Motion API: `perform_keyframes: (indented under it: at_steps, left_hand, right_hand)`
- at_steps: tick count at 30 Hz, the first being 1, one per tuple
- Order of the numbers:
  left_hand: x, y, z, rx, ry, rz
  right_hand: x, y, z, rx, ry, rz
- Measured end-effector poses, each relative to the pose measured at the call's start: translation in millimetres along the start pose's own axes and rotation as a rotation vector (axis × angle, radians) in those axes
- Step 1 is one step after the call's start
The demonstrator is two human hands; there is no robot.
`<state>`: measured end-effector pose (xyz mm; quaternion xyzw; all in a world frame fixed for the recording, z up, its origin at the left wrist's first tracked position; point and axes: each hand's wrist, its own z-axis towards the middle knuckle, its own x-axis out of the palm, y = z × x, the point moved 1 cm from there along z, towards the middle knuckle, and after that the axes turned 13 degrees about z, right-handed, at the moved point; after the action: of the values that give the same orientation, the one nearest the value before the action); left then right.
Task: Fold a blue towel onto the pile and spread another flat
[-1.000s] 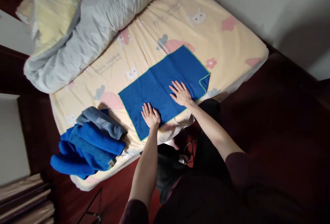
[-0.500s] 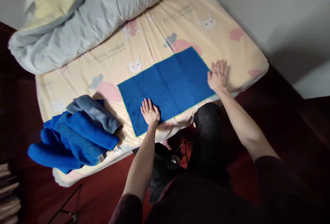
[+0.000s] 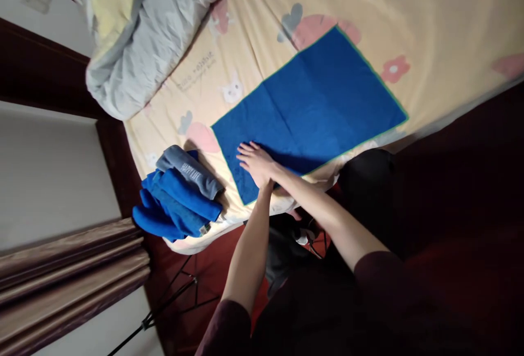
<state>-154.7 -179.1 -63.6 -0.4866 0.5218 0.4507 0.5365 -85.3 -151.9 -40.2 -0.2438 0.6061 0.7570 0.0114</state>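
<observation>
A blue cloth [image 3: 327, 94] with a thin green edge lies spread on the bed, a faint crease across its middle. Near its left end, my right hand [image 3: 254, 158] is crossed over my left hand [image 3: 264, 177], both pressed flat on the fabric. The fingers that show are stretched out. Much of my left hand is covered, and which fingers belong to it is hard to make out. Left of the cloth sits a heap of folded blue cloths [image 3: 176, 203], with a rolled grey-blue towel [image 3: 190, 170] lettered "HAPPY LIFE" on top.
The bed's cream sheet [image 3: 434, 28] has rabbit and carrot prints. A grey quilt [image 3: 164, 34] is bunched at the upper left. Below the bed's near edge stands a thin black tripod [image 3: 194, 279]. Striped curtains [image 3: 73, 279] hang at the lower left.
My right hand has moved left from beside the cloth's right edge onto my left hand. The camera view has turned, bringing curtains and wall into sight on the left.
</observation>
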Motion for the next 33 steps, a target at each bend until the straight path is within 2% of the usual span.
perform_keyframes:
  at_steps: [2,5,8,10,11,13,17,19,20,21,22,25,27,28,29,30,31,33]
  left_hand:
    - [4.7,-2.6,-5.5,-0.054,-0.024,0.030]
    - [6.7,-8.9,-12.0,-0.074,-0.054,0.059]
    - [3.8,-13.3,-12.9,-0.079,-0.053,0.062]
    - [1.1,-15.0,-12.5,-0.084,-0.045,0.061]
    - [-0.3,-15.3,-12.5,-0.086,-0.042,0.061]
    - [-2.6,-14.3,-13.1,-0.090,-0.040,0.063]
    - [-2.9,-13.1,-12.4,-0.119,-0.017,0.069]
    - [-0.2,-28.1,-6.6,-0.141,-0.021,0.054]
    - [1.7,-44.6,-1.7,-0.121,-0.035,0.037]
    - [3.7,-68.2,4.4,-0.067,-0.054,0.014]
    - [5.5,-98.9,11.4,0.047,-0.071,-0.016]
    - [3.0,-214.8,34.8,0.437,-0.075,-0.088]
    - [-7.2,-282.1,50.6,0.577,-0.028,-0.021]
    - [-13.1,-303.9,58.1,0.619,-0.006,0.068]
    - [-17.8,-315.5,65.3,0.665,0.024,0.161]
    - [-20.4,-316.0,72.6,0.698,0.042,0.235]
    - [-20.0,-306.1,80.0,0.712,0.051,0.274]
    - [-10.7,-260.6,95.9,0.681,0.032,0.221]
  right_hand:
    - [-44.2,-38.1,-4.5,-0.050,0.042,-0.082]
    - [-142.1,-88.4,-19.9,-0.004,-0.052,-0.204]
    - [-238.1,-116.5,-44.8,0.135,-0.203,-0.323]
    - [-282.2,-126.1,-61.3,0.222,-0.302,-0.392]
    - [-296.2,-129.2,-67.7,0.247,-0.323,-0.418]
    - [-309.9,-134.0,-75.2,0.268,-0.342,-0.458]
    - [-306.9,-142.0,-75.5,0.237,-0.389,-0.472]
    - [-303.6,-144.5,-74.1,0.196,-0.418,-0.447]
    - [-302.9,-145.0,-73.8,0.180,-0.428,-0.437]
    - [-302.8,-145.1,-73.8,0.172,-0.434,-0.434]
    - [-303.3,-144.9,-73.8,0.174,-0.436,-0.442]
    - [-306.0,-145.2,-74.0,0.244,-0.402,-0.524]
    - [-308.2,-147.7,-73.8,0.325,-0.373,-0.599]
    - [-309.1,-149.6,-73.7,0.354,-0.353,-0.624]
    - [-309.8,-151.4,-73.4,0.372,-0.331,-0.637]
    - [-310.3,-152.9,-73.1,0.382,-0.320,-0.642]
    - [-310.4,-153.8,-72.5,0.381,-0.319,-0.646]
    - [-309.7,-153.0,-70.8,0.375,-0.344,-0.669]
